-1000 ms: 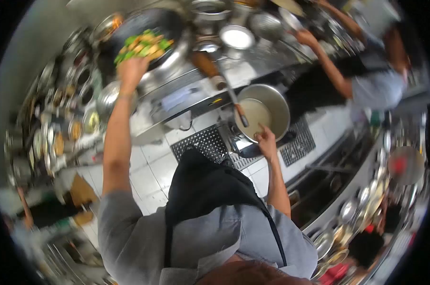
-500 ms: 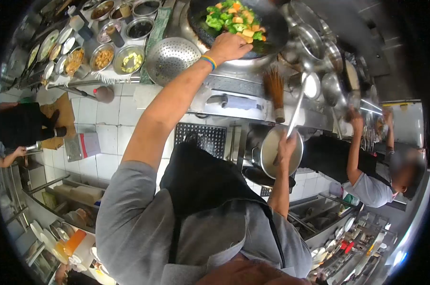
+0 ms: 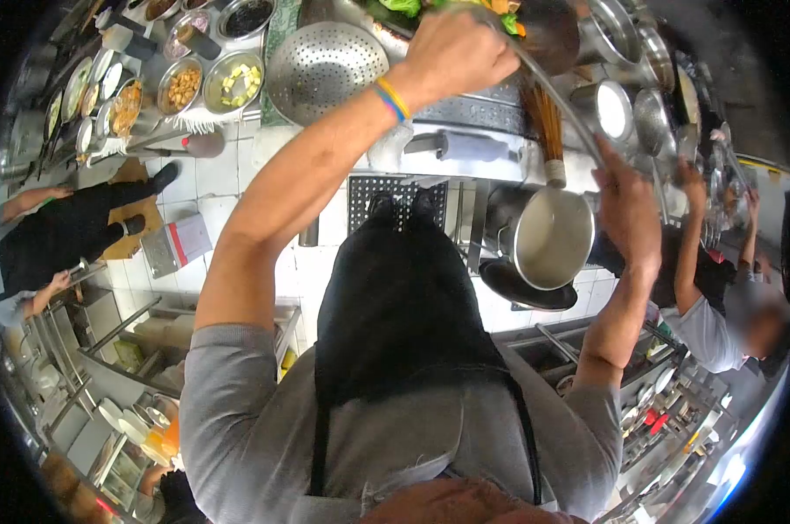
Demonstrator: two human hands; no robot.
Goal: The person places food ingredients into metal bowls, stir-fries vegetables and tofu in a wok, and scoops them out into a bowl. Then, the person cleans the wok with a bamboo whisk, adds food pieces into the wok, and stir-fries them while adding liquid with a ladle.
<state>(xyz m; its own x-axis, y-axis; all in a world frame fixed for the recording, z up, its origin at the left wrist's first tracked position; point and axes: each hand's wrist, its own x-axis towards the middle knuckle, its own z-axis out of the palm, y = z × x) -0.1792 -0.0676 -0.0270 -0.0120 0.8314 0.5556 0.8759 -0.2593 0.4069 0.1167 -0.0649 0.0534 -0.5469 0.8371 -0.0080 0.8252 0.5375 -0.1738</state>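
Note:
My left hand (image 3: 460,54), a bright band on its wrist, is closed at the near edge of the dark wok (image 3: 370,19); its fingertips and the exact hold are hidden. Chopped vegetables (image 3: 400,7), green and orange, show in the wok, cut off by the top of the view. My right hand (image 3: 629,205), slightly blurred, is wrapped around the long metal handle of a ladle (image 3: 562,103). That handle slants up and left past my left hand; the ladle's head is out of sight. Below my right hand and to its left stands a pot of pale liquid (image 3: 554,237).
A perforated metal strainer (image 3: 325,74) sits left of the wok. A bamboo brush (image 3: 548,131) lies on the stove front. Bowls of ingredients (image 3: 235,83) stand at upper left. Co-workers (image 3: 72,210) are at the left and right (image 3: 705,323).
My right hand has moved up and right, away from in front of the pot, with the ladle now reaching towards the wok. My left hand has shifted up and right. The view has shifted.

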